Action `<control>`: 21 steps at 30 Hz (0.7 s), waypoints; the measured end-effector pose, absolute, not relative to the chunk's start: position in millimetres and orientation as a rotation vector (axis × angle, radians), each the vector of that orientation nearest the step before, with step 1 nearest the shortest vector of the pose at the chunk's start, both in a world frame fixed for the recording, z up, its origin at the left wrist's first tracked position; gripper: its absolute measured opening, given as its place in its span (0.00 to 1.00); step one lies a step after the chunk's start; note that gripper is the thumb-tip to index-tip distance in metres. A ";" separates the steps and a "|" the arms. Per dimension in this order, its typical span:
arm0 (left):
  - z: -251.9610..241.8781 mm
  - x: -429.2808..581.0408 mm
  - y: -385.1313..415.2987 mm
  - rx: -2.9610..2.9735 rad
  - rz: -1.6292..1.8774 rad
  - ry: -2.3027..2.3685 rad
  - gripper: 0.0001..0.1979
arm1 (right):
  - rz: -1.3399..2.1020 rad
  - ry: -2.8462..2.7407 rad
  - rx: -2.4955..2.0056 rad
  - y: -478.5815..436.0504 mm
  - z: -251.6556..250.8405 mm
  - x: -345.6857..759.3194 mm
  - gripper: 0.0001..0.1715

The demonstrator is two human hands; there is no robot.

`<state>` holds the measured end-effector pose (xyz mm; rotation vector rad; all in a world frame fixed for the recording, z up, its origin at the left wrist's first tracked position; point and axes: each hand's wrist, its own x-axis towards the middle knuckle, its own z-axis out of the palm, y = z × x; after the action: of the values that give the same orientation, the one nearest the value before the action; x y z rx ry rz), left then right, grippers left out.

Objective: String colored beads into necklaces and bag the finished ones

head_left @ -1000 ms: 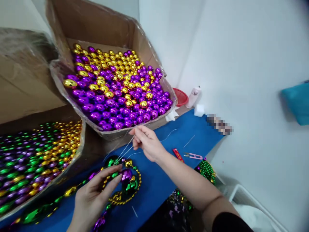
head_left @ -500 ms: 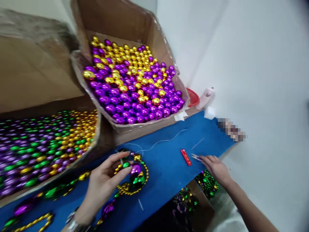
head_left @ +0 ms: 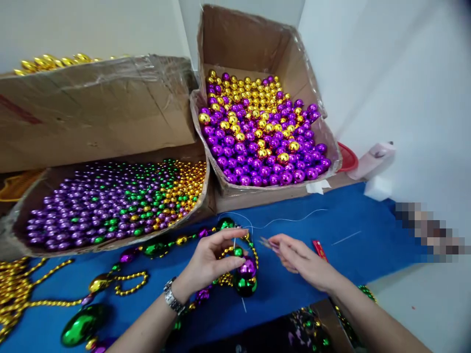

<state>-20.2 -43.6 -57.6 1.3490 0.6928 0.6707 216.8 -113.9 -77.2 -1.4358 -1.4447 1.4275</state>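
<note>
My left hand (head_left: 209,259) is closed in a pinch on a thin white thread (head_left: 287,220) just above a small green bead (head_left: 238,251) of a bead necklace (head_left: 246,275) that lies on the blue table cover (head_left: 353,255). The necklace has large purple and green balls and gold bead strands. My right hand (head_left: 302,259) is closed on small pink thread snips (head_left: 268,242), whose tips point left towards the pinched thread. A watch is on my left wrist.
A cardboard box of purple and gold balls (head_left: 272,192) stands behind. To its left are a low box of purple, green and gold beads (head_left: 110,247) and a taped carton (head_left: 91,113). A red strip (head_left: 319,249), a needle (head_left: 346,239), a white bottle (head_left: 371,154) and gold strands (head_left: 14,289) lie around.
My right hand let go of the thread, reached right to the snips, and came back to the centre holding them. My left hand stayed pinched at the necklace. The view swung left.
</note>
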 end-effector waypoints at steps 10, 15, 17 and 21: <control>-60.2 -24.6 -45.6 1.257 0.616 0.625 0.24 | 1.282 -1.845 -1.279 -86.9 -55.9 188.8 0.16; -58.7 -22.9 -44.4 1.304 0.571 0.623 0.24 | 1.265 -1.867 -1.257 -86.4 -53.7 188.6 0.17; -57.7 -22.3 -44.7 1.312 0.564 0.641 0.24 | 1.263 -1.883 -1.255 -86.0 -52.8 190.3 0.17; -56.0 -21.6 -45.2 1.326 0.543 0.657 0.24 | 1.256 -1.930 -1.251 -84.7 -52.4 194.0 0.16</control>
<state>-21.6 -45.2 -56.0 1.3258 0.6568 0.5432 194.0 -84.7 -52.4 -1.2508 -1.9300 1.2557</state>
